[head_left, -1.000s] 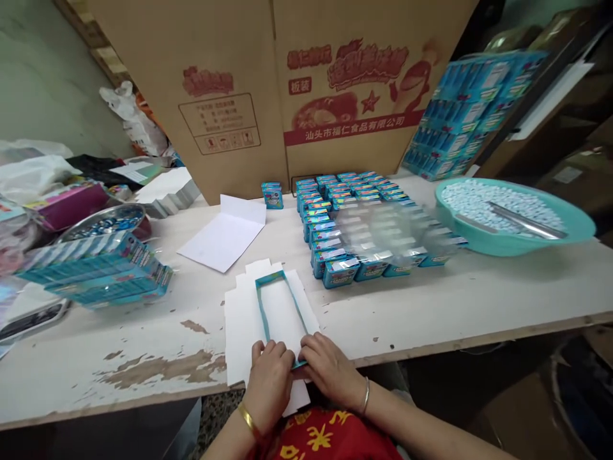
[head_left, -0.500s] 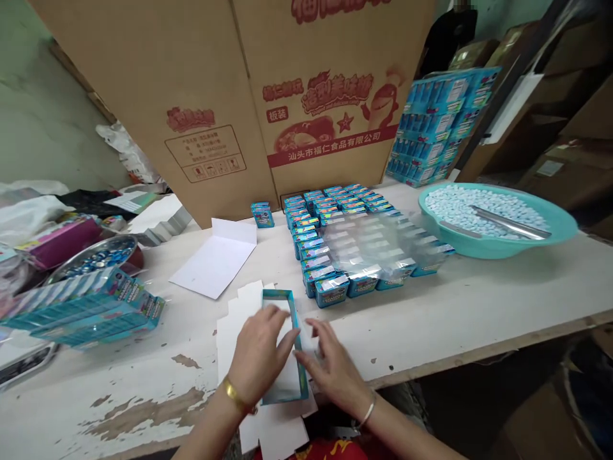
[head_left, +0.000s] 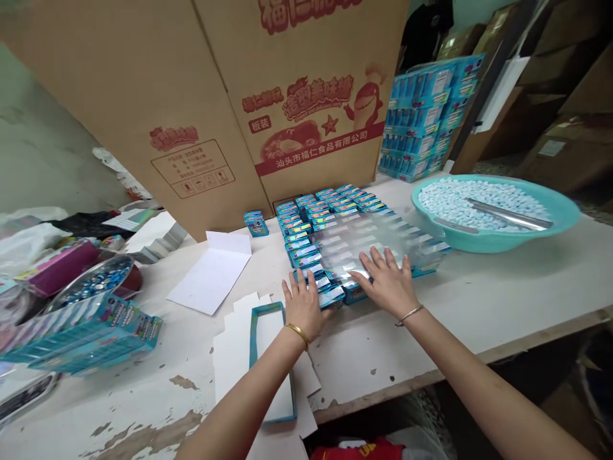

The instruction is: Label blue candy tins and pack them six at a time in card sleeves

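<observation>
Spreading over the near-left corner of a block of small blue candy boxes (head_left: pixel 301 252), the left hand (head_left: pixel 304 310) has its fingers fanned and its thumb low; I cannot tell whether it grips a box. The right hand (head_left: pixel 390 284) lies palm-down, fingers wide apart and nothing visibly grasped, on one clear plastic sheet (head_left: pixel 364 239) covering much of the block. The boxes are too overlapped to count.

Just below the left hand, partly behind its forearm, one open blue-edged carton frame (head_left: pixel 253 338) rests on white card blanks (head_left: pixel 230 348). Left of that hand lies one folded white sheet (head_left: pixel 211 275); farther left, one pile of blue boxes (head_left: pixel 86 332) stands before one metal bowl (head_left: pixel 134 280).

Beyond both hands, one tall cardboard carton (head_left: pixel 205 83) blocks the back. Right of the right hand, one turquoise basin (head_left: pixel 502 241) holds one metal scoop (head_left: pixel 510 215) over pale candies (head_left: pixel 445 198), leaving a narrow gap to the block. Nearer than the right hand, bare table (head_left: pixel 354 351) runs to its front edge, beneath the right forearm.
</observation>
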Available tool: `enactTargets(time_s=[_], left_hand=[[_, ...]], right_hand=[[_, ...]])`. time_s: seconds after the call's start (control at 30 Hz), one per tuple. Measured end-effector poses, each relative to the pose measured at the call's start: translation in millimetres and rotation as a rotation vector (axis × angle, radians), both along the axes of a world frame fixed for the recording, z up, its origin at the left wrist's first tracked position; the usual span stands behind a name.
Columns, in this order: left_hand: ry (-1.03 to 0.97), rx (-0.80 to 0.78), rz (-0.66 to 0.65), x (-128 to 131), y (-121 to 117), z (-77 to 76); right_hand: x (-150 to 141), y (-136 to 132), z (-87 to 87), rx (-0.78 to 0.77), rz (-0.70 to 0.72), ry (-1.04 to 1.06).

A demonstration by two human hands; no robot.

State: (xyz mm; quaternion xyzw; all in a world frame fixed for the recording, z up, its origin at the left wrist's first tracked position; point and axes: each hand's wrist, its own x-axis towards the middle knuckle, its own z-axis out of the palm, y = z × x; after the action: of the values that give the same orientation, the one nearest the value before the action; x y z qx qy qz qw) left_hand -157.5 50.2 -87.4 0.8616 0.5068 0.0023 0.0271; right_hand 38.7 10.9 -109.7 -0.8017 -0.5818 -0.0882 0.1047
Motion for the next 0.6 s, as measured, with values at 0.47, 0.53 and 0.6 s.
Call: enactTargets(time_s=[0.47,0.53,0.6], left_hand=[[0.070,0.042,-0.051,3.9,0.7,7.3],[0.048,-0.009,-0.047,7.2,5.7,12.9],[0.013,-0.063,-0.062,10.5,15.4,17.9]], right_hand=[[0.5,6.8,-3.2,0.076,-0.092,0.012],[0.4,7.6,-5.7,0.081,-0.089,0.012],[1.9,8.8,-7.2,0.082,-0.084,0.024]])
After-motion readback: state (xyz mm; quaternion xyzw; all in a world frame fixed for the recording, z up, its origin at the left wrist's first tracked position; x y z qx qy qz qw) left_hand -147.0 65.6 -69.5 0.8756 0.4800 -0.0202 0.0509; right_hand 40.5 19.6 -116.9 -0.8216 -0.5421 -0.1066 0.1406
